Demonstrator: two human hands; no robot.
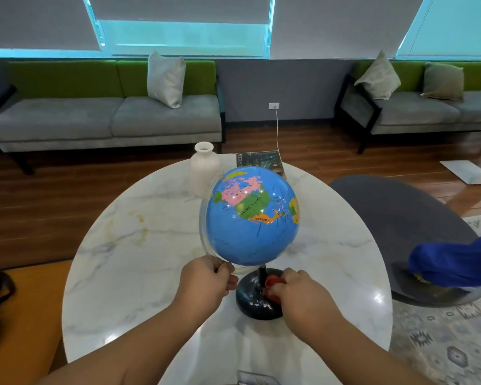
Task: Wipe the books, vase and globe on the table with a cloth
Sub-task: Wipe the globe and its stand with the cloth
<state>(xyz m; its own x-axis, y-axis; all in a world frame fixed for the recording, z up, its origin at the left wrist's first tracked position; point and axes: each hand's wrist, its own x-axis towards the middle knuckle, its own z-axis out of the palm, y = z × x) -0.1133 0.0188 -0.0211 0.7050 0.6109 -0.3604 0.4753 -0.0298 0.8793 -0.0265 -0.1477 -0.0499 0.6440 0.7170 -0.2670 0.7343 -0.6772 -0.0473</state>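
A blue globe (254, 218) stands on a black round base (257, 304) near the front of the round marble table (139, 259). My left hand (206, 282) pinches the lower end of the globe's clear arc (203, 226). My right hand (295, 290) grips a red cloth (271, 286) and presses it on the base beside the black stem. A white vase (204, 169) stands upright at the far side of the table. A dark book (261, 161) lies flat behind the globe, partly hidden by it.
A grey chair (400, 232) sits right of the table with a blue cloth-like thing (456, 262) on it. Grey and green sofas (109, 112) line the far wall. A white cable (277, 129) hangs from a wall socket. An orange seat (17, 315) is at left.
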